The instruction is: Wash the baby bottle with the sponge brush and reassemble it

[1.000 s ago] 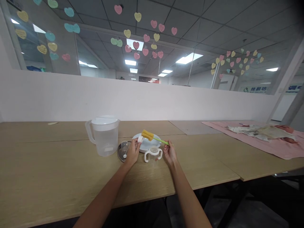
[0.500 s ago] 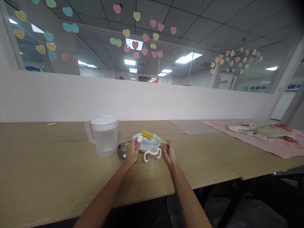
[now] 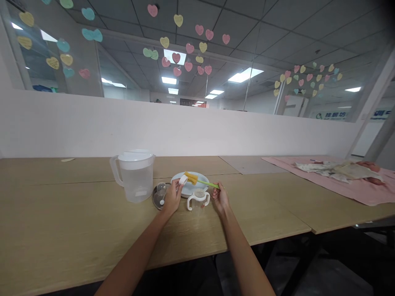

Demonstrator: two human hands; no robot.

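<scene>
My left hand (image 3: 173,197) pinches a small white ring-shaped cap (image 3: 183,179). A sponge bottle brush (image 3: 191,178) with a yellow head and green handle is gripped at its handle end by my right hand (image 3: 221,196). The brush head meets the cap, its tip hidden by it. Behind them lies a white bowl (image 3: 197,175). Between my wrists stands a clear baby bottle (image 3: 198,201) with two white handles, its top uncovered. Left of my left hand, a dark round tray (image 3: 156,204) carries a clear dome-shaped cover (image 3: 161,188) and a small white part.
A translucent lidded pitcher (image 3: 137,179) stands at the left on the wooden table (image 3: 77,230). A pink cloth (image 3: 339,189) at the right bears white fabric and a doll-like figure, partly seen. A white wall (image 3: 185,127) rises behind the table.
The white cap has tilted and shifted slightly right over the brush head, covering more of its tip. The brush head has dipped a little. The other things stay in place.
</scene>
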